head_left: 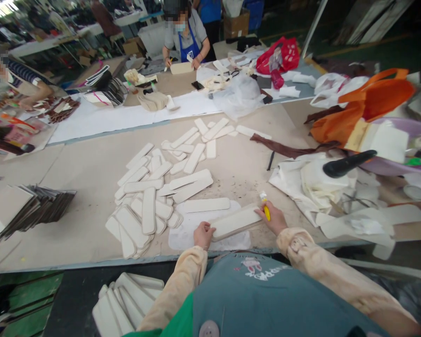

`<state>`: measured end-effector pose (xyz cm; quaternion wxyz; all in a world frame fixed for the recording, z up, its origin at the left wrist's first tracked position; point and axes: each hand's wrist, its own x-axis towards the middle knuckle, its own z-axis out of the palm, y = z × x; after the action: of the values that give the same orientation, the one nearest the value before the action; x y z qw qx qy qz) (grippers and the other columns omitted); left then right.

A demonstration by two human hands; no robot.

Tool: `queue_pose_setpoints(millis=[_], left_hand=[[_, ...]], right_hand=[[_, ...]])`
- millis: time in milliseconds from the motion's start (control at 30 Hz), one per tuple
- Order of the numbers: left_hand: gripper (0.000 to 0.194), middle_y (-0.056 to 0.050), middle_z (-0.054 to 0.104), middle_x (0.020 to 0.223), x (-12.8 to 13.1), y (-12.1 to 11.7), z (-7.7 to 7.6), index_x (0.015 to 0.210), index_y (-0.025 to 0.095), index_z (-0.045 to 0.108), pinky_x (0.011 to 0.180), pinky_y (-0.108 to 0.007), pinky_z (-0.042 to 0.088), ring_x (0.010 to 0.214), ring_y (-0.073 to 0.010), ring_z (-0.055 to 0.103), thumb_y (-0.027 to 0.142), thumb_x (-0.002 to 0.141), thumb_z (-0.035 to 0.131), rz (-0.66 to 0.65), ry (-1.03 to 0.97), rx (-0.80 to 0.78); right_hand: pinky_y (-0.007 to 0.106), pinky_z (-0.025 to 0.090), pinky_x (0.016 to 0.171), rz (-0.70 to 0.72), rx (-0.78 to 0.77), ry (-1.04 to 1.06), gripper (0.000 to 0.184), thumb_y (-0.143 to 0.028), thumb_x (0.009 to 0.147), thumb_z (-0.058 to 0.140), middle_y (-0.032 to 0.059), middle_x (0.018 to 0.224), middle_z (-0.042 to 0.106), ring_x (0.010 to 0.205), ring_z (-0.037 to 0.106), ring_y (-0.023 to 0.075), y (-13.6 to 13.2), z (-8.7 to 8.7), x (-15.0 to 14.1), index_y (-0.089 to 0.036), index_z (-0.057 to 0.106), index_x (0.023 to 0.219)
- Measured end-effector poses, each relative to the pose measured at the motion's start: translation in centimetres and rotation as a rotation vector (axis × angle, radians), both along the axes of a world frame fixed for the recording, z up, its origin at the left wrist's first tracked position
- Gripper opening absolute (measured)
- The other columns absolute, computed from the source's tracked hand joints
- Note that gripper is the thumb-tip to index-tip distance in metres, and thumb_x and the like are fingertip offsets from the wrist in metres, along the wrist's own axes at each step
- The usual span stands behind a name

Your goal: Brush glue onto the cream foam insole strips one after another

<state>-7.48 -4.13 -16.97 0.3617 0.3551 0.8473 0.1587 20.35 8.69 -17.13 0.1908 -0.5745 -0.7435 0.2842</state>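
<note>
My left hand (pixel 203 235) pinches the left end of a long off-white panel (pixel 236 222) with rounded corners, which looks layered along its near edge. My right hand (pixel 275 219) grips a small brush (pixel 265 208) with a yellow handle and pale bristles pointing away from me. Its fingertips also touch the panel's right end. Beneath the panel lies a white sheet (pixel 182 239) near the table's front edge. Just beyond, a single strip (pixel 207 204) rests flat. Many similar strips (pixel 149 210) are heaped to the left and farther back.
A dark-edged stack (pixel 31 206) stands at the left. On the right are a white container (pixel 317 175) with a black-handled tool, an orange bag (pixel 368 110) and a purple basin (pixel 386 164). More panels (pixel 122 304) lie below the table edge. A co-worker (pixel 185 37) sits opposite.
</note>
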Motion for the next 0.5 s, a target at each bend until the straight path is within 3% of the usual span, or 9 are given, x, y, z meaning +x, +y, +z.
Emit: queue_pose_setpoints(millis=[500], left_hand=[[0.015, 0.001, 0.065, 0.068, -0.3, 0.2, -0.1, 0.088, 0.018, 0.058, 0.064, -0.023, 0.037, 0.068, -0.0136, 0.061, 0.028, 0.077, 0.062, -0.083, 0.030, -0.017]], right_hand=[[0.031, 0.043, 0.058, 0.022, 0.112, -0.076, 0.013, -0.035, 0.086, 0.047, 0.0036, 0.070, 0.062, 0.062, 0.059, 0.0214, 0.3, -1.2, -0.2, -0.023, 0.051, 0.086]])
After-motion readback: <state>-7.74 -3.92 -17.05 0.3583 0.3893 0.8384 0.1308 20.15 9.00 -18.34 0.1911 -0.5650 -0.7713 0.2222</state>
